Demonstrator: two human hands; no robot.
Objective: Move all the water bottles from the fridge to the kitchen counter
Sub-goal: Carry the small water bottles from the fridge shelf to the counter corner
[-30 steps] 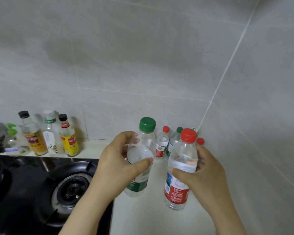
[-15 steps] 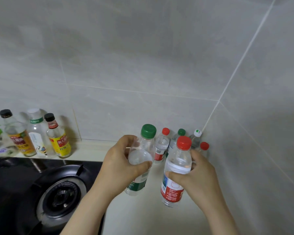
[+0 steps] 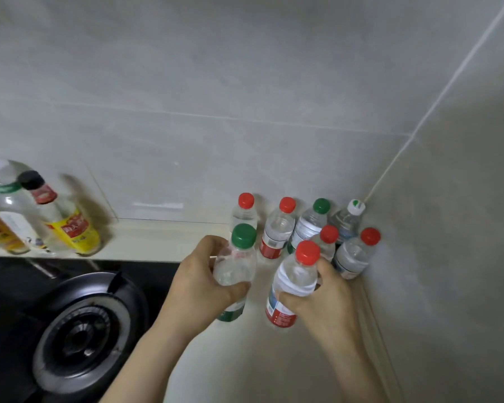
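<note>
Left hand (image 3: 198,286) gripping 1 green-capped bottle (image 3: 236,266), right hand (image 3: 329,303) gripping 1 red-capped bottle (image 3: 296,277), 6 corner bottles (image 3: 277,231) (4 red-capped).

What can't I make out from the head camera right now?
Head view:
- Fridge: out of frame, remaining bottles unknown.
- Condiment bottles: motion-blurred, labels unreadable, cut by left edge.
- Green-capped bottle in left hand, red-capped bottle in right hand: whether bases touch the counter unclear from above.
</note>
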